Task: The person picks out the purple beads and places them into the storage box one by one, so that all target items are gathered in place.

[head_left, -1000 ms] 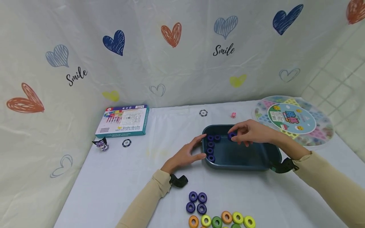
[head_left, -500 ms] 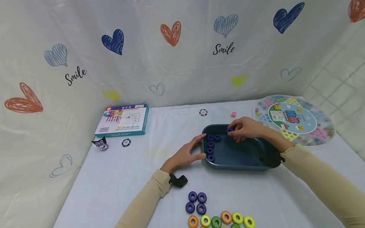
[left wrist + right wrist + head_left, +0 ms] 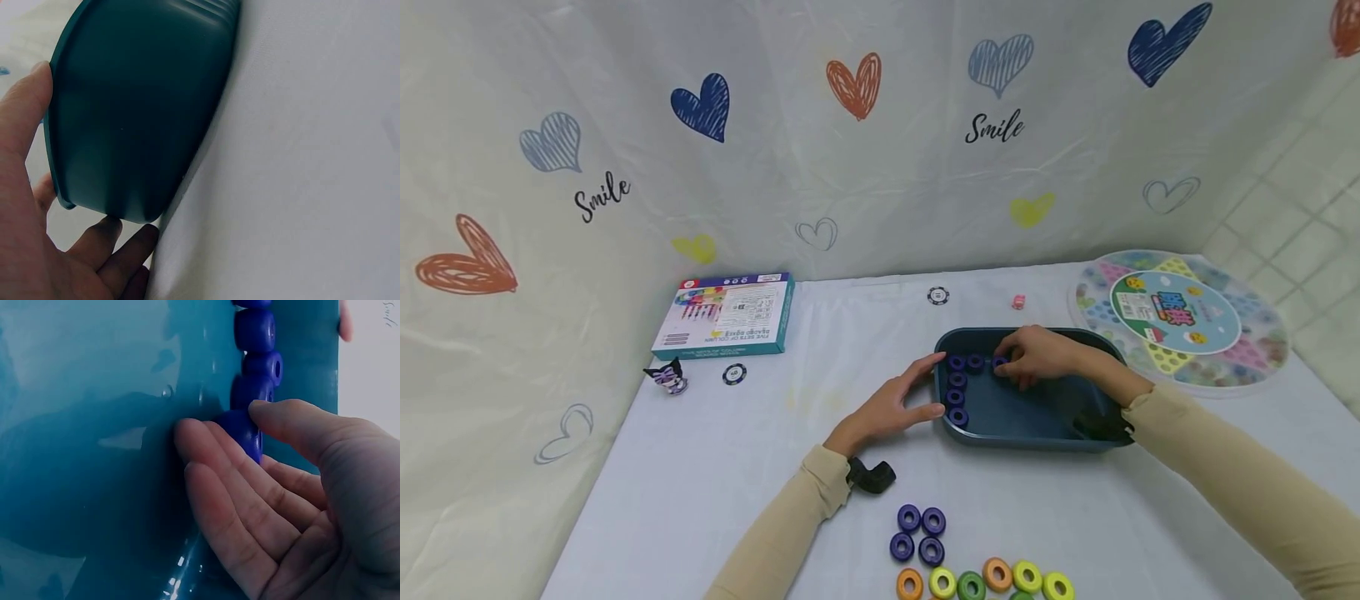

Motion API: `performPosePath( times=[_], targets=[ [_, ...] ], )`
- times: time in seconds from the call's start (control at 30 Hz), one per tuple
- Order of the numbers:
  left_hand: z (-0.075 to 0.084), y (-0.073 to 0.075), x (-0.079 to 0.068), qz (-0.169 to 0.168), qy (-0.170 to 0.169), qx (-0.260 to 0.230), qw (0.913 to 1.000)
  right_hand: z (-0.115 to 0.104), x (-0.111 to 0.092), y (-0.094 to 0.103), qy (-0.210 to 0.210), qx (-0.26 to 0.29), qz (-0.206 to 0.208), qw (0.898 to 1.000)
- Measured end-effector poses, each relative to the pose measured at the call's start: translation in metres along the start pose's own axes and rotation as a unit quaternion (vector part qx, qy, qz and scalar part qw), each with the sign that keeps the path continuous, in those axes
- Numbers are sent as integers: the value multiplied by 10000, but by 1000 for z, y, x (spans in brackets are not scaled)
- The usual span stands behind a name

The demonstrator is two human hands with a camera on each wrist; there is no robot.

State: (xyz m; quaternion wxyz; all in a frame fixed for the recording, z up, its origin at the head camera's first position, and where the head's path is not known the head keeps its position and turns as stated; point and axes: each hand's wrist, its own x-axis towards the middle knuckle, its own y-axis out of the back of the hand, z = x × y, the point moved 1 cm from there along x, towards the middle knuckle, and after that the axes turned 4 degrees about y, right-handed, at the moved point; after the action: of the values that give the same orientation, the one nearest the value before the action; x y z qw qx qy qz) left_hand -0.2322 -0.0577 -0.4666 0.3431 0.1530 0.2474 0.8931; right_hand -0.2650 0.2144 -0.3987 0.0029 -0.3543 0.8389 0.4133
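Note:
A dark blue-green tray (image 3: 1033, 440) stands on the white cloth. A column of purple ring beads (image 3: 956, 397) lines its left end, with another purple bead (image 3: 974, 363) at the far side. Inside the tray my right hand (image 3: 1039, 354) pinches a purple ring bead (image 3: 240, 430) between thumb and fingers, low beside that far bead. Partly hidden by the fingers, it sits at the end of a bead row (image 3: 255, 330) in the right wrist view. My left hand (image 3: 891, 408) touches the tray's left end with spread fingers, thumb against the rim (image 3: 51, 119).
Several purple ring beads (image 3: 902, 547) lie in front, near orange, yellow and green ones (image 3: 972, 585). A flat box (image 3: 724, 317), a small figurine (image 3: 668, 377) and a poker chip (image 3: 734, 374) are at left. A round game board (image 3: 1180, 317) lies behind the tray at right.
My right hand has brought the purple bead leftward and down, from above the tray to beside the far bead. My left hand has stayed at the tray's end.

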Motion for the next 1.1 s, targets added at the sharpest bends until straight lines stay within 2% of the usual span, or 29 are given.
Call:
performPosePath(
  times=[0.23,0.4,0.5,0.6,0.8,0.87,1.07,1.1],
  targets=[
    [2,1,0,17,69,-21,10000,1,0,0,-215,483,62,9986],
    [3,2,-1,9,83,-2,10000,-1,-1,0,-194,114,290,9993],
    [3,1,-1,2,96,19,10000,-4,-2,0,-294,191,419,9985],
    [2,1,0,-11,93,6,10000,-7,-3,0,-508,493,487,9963],
    [1,0,0,11,3,-29,10000,-12,-3,-1,-669,335,645,9951],
    [4,1,-1,23,-44,-11,10000,-13,-2,-1,-677,336,635,9951],
    [29,9,-9,-70,-84,-129,9999,-15,-6,4,-609,279,441,9968],
    [28,9,-8,-61,-104,-117,9999,-17,-8,5,-581,251,419,9971]
  ],
)
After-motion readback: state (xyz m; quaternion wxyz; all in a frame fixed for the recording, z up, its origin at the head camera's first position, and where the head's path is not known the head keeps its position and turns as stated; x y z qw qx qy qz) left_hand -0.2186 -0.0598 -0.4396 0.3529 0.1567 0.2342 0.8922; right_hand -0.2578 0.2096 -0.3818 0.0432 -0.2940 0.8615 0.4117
